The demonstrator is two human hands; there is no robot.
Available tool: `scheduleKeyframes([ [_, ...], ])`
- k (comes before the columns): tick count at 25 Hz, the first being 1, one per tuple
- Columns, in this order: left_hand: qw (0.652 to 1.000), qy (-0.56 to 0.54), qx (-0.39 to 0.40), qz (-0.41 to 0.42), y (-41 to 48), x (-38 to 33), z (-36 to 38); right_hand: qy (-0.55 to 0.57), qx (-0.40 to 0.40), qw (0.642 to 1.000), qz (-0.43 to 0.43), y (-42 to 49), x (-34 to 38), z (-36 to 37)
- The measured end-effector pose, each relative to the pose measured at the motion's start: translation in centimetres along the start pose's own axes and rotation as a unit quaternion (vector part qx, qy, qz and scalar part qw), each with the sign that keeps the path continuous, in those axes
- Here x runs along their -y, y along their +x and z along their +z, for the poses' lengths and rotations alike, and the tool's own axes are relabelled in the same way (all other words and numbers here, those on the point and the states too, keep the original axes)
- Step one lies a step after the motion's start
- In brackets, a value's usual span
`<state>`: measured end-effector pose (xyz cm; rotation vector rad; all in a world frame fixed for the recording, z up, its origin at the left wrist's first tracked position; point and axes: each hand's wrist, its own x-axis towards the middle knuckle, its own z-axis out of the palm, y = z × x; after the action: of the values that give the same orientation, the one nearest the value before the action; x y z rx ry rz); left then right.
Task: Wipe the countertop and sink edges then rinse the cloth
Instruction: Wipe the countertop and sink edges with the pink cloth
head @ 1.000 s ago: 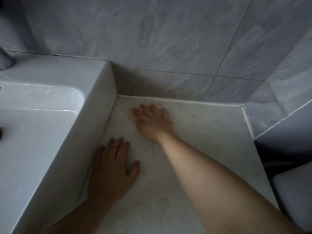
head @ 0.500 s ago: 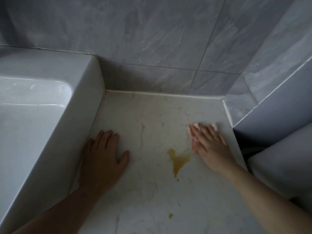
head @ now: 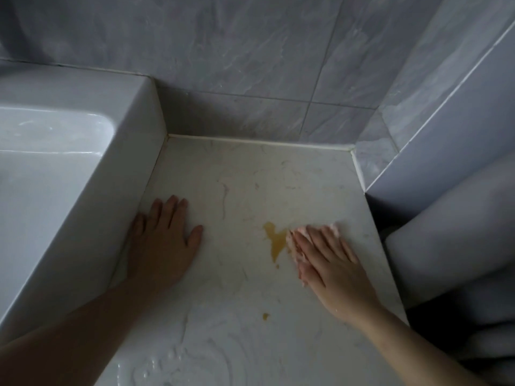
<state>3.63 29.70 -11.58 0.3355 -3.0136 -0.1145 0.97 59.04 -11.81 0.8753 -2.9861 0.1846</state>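
Head view, pink cloth (head: pixel 334 227) mostly hidden under right hand (head: pixel 331 263)

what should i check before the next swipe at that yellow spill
1. Cloth flat under right hand: ok, pink edges show around it.
2. Cloth meets yellow spill: ok, its left edge is at the puddle.
3. Spill wiped up: not ok, puddle and a small drop lie on the countertop.
4. Left hand braced flat beside the sink: ok.
5. Cloth clean enough: cannot tell, mostly hidden.
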Motion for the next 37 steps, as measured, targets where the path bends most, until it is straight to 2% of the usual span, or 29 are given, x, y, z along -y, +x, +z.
scheduleKeyframes([
  [2,1.0,0.0,0.014,0.008,-1.3,0.1,-0.2,0.001,0.014,1.0,0.017,0.9,-1.2,-0.1],
  [4,0.999,0.014,0.019,0.022,-3.2,0.3,-0.3,0.02,-0.001,0.995,0.1,5.2,-3.3,-0.2],
  [7,0.999,0.029,0.021,0.033,-4.3,0.6,-0.4,0.029,0.021,0.982,0.187,10.2,-4.2,-0.5],
  [8,0.999,0.03,0.024,0.034,-4.2,0.6,-0.5,0.027,0.012,0.985,0.172,9.6,-3.7,-0.4],
  [11,0.998,0.039,0.025,0.034,-4.1,0.6,-0.7,-0.011,-0.033,0.999,0.011,2.3,-0.1,0.2],
  [13,0.998,0.036,0.032,0.03,-4.1,0.4,-0.8,-0.013,-0.013,0.999,-0.047,1.1,-0.7,0.2],
  [14,0.998,0.032,0.036,0.03,-4.1,0.5,-0.9,-0.011,0.002,0.999,-0.031,2.7,-1.9,0.0],
  [16,0.998,0.032,0.037,0.029,-4.0,0.5,-0.8,0.008,-0.007,0.995,0.094,8.3,-4.6,-0.6],
  [18,0.999,0.032,0.034,0.027,-3.9,0.4,-0.8,0.054,0.034,0.975,0.214,14.1,-6.9,-0.6],
  [19,0.999,0.031,0.033,0.024,-4.0,0.4,-0.7,0.073,0.059,0.965,0.247,16.1,-6.9,-0.6],
  [21,0.999,0.03,0.031,0.022,-4.0,0.6,-0.6,0.076,0.078,0.971,0.213,17.0,-5.1,-0.8],
  [24,0.999,0.028,0.034,0.027,-4.1,0.6,-0.7,0.009,0.03,0.999,0.026,10.1,-0.9,-0.1],
  [26,0.999,0.027,0.035,0.022,-4.1,0.5,-0.8,0.005,0.005,0.997,-0.079,4.4,0.6,-0.1],
  [28,0.999,0.026,0.035,0.021,-4.1,0.5,-0.9,0.007,0.024,0.997,-0.076,4.4,-0.9,-0.5],
  [29,0.999,0.028,0.037,0.022,-4.1,0.5,-0.9,0.01,0.015,0.999,-0.045,6.5,-1.8,-0.6],
  [31,0.998,0.034,0.043,0.021,-4.0,0.5,-1.0,0.033,0.021,0.996,0.078,12.6,-3.3,-0.5],
  [33,0.998,0.032,0.055,0.016,-4.1,0.4,-1.2,0.076,0.062,0.979,0.176,17.1,-2.9,-0.5],
  [35,0.998,0.027,0.059,0.009,-4.1,0.3,-1.3,0.082,0.079,0.982,0.152,17.1,-0.7,-0.8],
  [37,0.998,0.023,0.06,0.008,-4.0,0.4,-1.3,0.044,0.055,0.996,0.046,12.5,2.0,-0.5],
])
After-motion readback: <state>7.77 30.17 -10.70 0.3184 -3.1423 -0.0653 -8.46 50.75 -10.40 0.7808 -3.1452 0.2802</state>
